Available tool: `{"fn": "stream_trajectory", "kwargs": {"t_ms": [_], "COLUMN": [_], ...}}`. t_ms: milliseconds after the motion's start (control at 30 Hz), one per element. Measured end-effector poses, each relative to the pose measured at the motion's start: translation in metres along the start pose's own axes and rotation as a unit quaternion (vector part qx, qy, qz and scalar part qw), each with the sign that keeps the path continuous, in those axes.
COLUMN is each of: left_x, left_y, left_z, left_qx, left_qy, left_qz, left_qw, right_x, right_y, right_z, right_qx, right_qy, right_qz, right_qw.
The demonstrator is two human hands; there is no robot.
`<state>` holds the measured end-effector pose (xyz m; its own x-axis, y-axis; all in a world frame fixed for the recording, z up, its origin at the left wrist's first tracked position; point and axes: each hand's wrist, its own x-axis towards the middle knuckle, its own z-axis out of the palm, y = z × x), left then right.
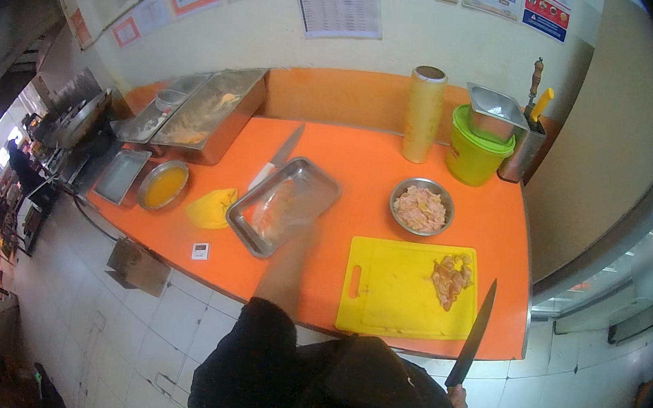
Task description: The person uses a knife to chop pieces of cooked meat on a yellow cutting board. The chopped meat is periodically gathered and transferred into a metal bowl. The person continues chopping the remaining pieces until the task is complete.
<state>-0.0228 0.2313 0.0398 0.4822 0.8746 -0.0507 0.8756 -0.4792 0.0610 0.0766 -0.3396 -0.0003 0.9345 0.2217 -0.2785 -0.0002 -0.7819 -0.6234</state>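
Note:
My right hand [457, 398] grips a large kitchen knife [474, 336] by its handle, blade pointing up past the right side of a yellow cutting board [389, 290]. Cut pieces of raw meat [449, 278], apparently chicken, lie on the board's right part. My left forearm reaches over the counter, and my left hand [300, 232], badly blurred, is at the near right side of a rectangular metal tray [261, 248]. Inside that tray is a blurred pale and orange shape I cannot make out. Chopped raw meat [421, 209] fills a round metal bowl [451, 209] behind the board.
A white-handled knife [280, 156] lies behind the tray. Left of it are a yellow cloth [212, 208], a small white timer [200, 251], a bowl of yellow liquid [165, 185] and large metal pans [216, 113]. A wrap roll [423, 115], green bucket [477, 155] and knife holder [523, 151] stand behind.

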Motion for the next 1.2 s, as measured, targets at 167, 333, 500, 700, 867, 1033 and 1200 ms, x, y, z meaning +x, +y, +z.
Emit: {"fn": "stream_trajectory", "kwargs": {"t_ms": [167, 333, 500, 700, 867, 1033, 1200], "left_x": [-0.003, 0.003, -0.003, -0.010, -0.032, -0.068, -0.073], "left_y": [-0.060, -0.071, -0.089, -0.114, -0.094, -0.053, -0.004], "left_z": [0.001, -0.010, -0.034, -0.052, -0.087, -0.127, -0.126], "left_qx": [-0.019, -0.066, -0.120, -0.276, -0.263, -0.327, -0.410], "left_qy": [-0.094, -0.095, -0.190, -0.239, -0.194, 0.034, 0.176], "left_qz": [-0.037, -0.019, -0.017, -0.057, -0.014, 0.103, 0.181], "left_qw": [0.995, 0.993, 0.974, 0.929, 0.945, 0.939, 0.876], "right_x": [-0.002, -0.003, 0.002, 0.005, 0.000, -0.002, 0.007], "right_y": [-0.021, -0.036, -0.027, -0.022, -0.032, -0.026, -0.013], "right_z": [-0.005, -0.001, 0.000, 0.002, -0.001, -0.003, 0.006], "right_qx": [0.023, 0.041, 0.054, 0.031, 0.052, 0.052, -0.006], "right_qy": [-0.038, -0.041, -0.042, -0.052, -0.040, -0.049, -0.020], "right_qz": [-0.044, -0.057, -0.079, -0.063, -0.091, -0.093, -0.119], "right_qw": [0.998, 0.997, 0.995, 0.996, 0.994, 0.993, 0.993]}}
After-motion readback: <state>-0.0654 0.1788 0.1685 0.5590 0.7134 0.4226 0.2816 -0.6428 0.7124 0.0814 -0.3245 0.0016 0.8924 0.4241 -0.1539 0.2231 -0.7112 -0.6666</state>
